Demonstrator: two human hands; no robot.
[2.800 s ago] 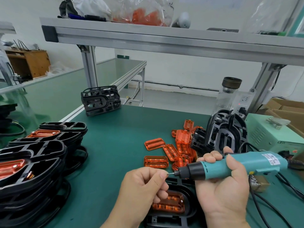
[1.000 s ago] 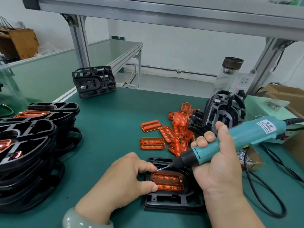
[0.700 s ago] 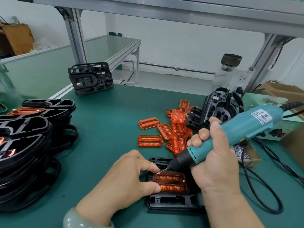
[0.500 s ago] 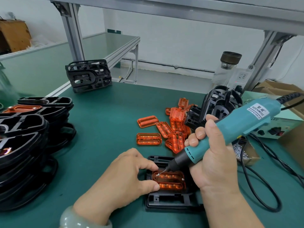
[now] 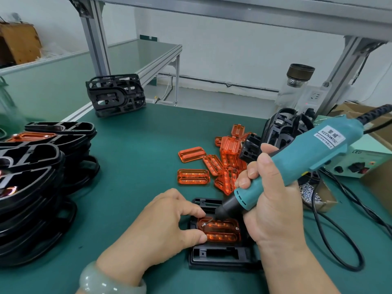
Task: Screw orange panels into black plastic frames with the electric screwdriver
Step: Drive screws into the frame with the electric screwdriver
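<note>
A black plastic frame (image 5: 220, 256) lies flat on the green mat near me, with an orange panel (image 5: 220, 231) seated in it. My left hand (image 5: 167, 221) pinches the panel's left end between thumb and forefinger. My right hand (image 5: 269, 200) grips the teal electric screwdriver (image 5: 297, 158), tilted down to the left. Its bit meets a screw (image 5: 204, 224) at the panel's upper left corner. A second screw head shows at the panel's right end.
Loose orange panels (image 5: 214, 166) lie in a heap behind the frame. Stacks of black frames (image 5: 36, 183) fill the left side, more stand at the back (image 5: 115, 94) and right (image 5: 284, 128). A small box of screws (image 5: 311, 193), cables and a power unit (image 5: 364, 164) sit right.
The screwdriver, earlier held level in the air, has tipped down onto the panel's upper left corner. My left hand has come down to pinch the panel's left end.
</note>
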